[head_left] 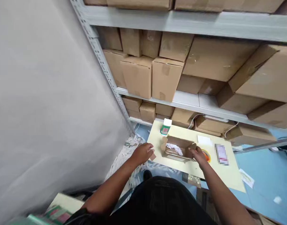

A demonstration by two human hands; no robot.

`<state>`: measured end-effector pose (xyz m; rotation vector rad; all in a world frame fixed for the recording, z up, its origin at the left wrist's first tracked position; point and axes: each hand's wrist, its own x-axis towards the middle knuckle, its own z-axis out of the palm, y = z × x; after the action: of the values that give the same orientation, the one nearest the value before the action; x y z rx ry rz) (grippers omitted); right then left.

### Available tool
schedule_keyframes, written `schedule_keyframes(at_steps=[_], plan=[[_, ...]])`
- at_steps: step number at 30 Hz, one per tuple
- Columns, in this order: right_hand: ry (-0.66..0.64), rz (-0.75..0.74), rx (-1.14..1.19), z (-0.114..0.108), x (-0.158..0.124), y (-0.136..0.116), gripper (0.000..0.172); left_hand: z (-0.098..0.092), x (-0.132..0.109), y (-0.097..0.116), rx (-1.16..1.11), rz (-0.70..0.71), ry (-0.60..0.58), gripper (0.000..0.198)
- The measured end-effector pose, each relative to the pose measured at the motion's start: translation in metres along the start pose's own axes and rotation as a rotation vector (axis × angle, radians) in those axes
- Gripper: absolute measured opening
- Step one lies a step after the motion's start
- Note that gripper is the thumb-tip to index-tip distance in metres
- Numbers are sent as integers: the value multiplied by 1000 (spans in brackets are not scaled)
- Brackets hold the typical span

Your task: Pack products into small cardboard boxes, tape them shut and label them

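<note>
An open cardboard box (pixel 175 158) sits on the cream table, with crumpled white paper (pixel 174 148) inside. My right hand (pixel 197 156) grips the box's right end, thumb and fingers closed at its edge. To the left of the box, at the table's left edge, my left hand (pixel 141 153) has its fingers curled. A small brown cardboard piece (pixel 153 156) shows at those fingertips and appears held, though the grip is partly hidden. A roll of orange-yellow tape (pixel 206 155) lies just beyond my right hand.
A green-and-white small box (pixel 166 127) stands at the back of the table (pixel 218 178). A white pad (pixel 204 140) and a blurred-out item (pixel 221 154) lie to the right. Shelves (pixel 187 98) full of cardboard boxes rise behind. Paper scraps (pixel 121 161) litter the floor beside the wall.
</note>
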<state>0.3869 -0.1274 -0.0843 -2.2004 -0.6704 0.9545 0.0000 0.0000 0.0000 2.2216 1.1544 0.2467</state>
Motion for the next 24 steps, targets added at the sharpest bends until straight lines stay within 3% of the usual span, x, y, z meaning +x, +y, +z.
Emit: schedule_keyframes(at_steps=[4,7,10,13,16,18,24], plan=[[267,-80,21,-24,-15,11,91,-3,84,28,65,-44,71,31],[390,-106,24,-43,-32,10,79,6,153,55,136,-132,69,47],[359,-132,68,-54,-51,4,63,23,216,78,226,-238,33,70],[232,-149,117,-56,-64,1,52,41,258,89,265,-387,-53,76],[115,-164,126,-57,-69,2,44,50,275,84,259,-451,-70,67],[74,-187,126,-61,-67,1,41,46,276,74,230,-468,-28,61],[-51,-286,123,-70,-42,-30,37,-2,242,41,-247,-512,292,47]])
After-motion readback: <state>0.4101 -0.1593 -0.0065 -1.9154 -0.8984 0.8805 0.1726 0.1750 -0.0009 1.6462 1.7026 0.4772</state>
